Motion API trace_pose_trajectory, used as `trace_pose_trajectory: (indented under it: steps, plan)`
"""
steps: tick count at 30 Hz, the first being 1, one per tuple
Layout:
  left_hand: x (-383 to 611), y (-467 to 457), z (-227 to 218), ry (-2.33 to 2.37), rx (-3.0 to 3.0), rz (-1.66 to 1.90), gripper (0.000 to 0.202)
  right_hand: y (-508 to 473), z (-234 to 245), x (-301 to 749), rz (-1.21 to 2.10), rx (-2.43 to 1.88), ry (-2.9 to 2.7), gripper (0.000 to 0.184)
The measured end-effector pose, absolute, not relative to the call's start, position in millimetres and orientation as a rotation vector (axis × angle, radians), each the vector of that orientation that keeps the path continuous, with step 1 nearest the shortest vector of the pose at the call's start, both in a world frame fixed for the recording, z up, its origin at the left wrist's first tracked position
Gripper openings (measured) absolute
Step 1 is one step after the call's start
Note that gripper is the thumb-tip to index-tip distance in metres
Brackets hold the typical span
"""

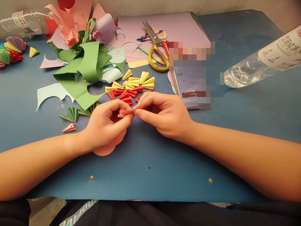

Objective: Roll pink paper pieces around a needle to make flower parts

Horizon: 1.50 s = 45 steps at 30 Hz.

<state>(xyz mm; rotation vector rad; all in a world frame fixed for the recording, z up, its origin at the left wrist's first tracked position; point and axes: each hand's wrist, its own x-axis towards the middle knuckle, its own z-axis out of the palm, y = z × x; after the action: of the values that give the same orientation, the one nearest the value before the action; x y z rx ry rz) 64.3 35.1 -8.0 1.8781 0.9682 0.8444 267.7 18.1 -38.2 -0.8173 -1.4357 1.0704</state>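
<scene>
Over the front middle of the table, my left hand [103, 122] pinches a small curled piece of pink paper [124, 112] between thumb and fingertips. Closed on the pointed end of that same paper are the thumb and index finger of my right hand [168, 114]. A thin, needle-like strand [145, 96] rises from the right fingertips. Below my left palm, rounded pink paper [105, 150] lies partly covered. Just beyond the hands are red paper cones [125, 96] and yellow paper cones [133, 82]. Green paper cones [72, 114] and a pink cone [69, 127] sit left of them.
Green paper scraps [87, 66] pile up at the back left, near a lying clear bottle [25, 22]. Scissors [156, 44] rest on lilac paper sheets [183, 26]. A partly blurred phone [188, 84] and a water bottle [256, 66] are at the right.
</scene>
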Motion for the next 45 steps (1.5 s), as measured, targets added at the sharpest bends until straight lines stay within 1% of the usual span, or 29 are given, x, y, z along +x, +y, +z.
trace_pose_trajectory:
  steps: [10, 14, 18, 22, 27, 32, 37, 42, 45]
  plan:
    - [63.3, 36.2, -4.8, 0.996, 1.768, 0.817, 0.017, 16.6, -38.3, 268.8, 1.040, -0.833, -1.492, 0.005]
    - [63.9, 36.6, -4.9, 1.000, 1.777, 0.805, 0.020, 16.7, -37.9, 269.2, 1.009, -0.855, -1.503, 0.002]
    - [64.6, 35.5, -5.3, 1.007, 1.791, 0.813, 0.017, 16.4, -37.3, 268.9, 1.022, -0.883, -1.482, 0.011]
    - [65.5, 34.7, -4.3, 1.018, 1.792, 0.815, 0.013, 16.4, -36.6, 268.8, 1.054, -0.911, -1.460, 0.015]
    - [66.2, 34.8, -1.2, 0.997, 1.801, 0.805, 0.017, 16.7, -35.8, 268.0, 1.091, -0.873, -1.415, 0.021]
    - [64.9, 34.8, -3.3, 0.974, 1.805, 0.795, 0.014, 16.1, -34.4, 266.7, 1.118, -0.888, -1.389, 0.028]
    - [64.7, 35.5, -4.0, 0.977, 1.832, 0.794, 0.015, 15.6, -33.8, 265.5, 1.163, -0.873, -1.343, 0.029]
    - [66.2, 35.6, -1.6, 0.974, 1.794, 0.821, 0.017, 15.8, -33.6, 264.3, 1.115, -0.834, -1.371, 0.023]
    - [66.6, 35.1, -1.3, 0.987, 1.791, 0.814, 0.020, 15.8, -33.6, 264.0, 1.096, -0.848, -1.391, 0.025]
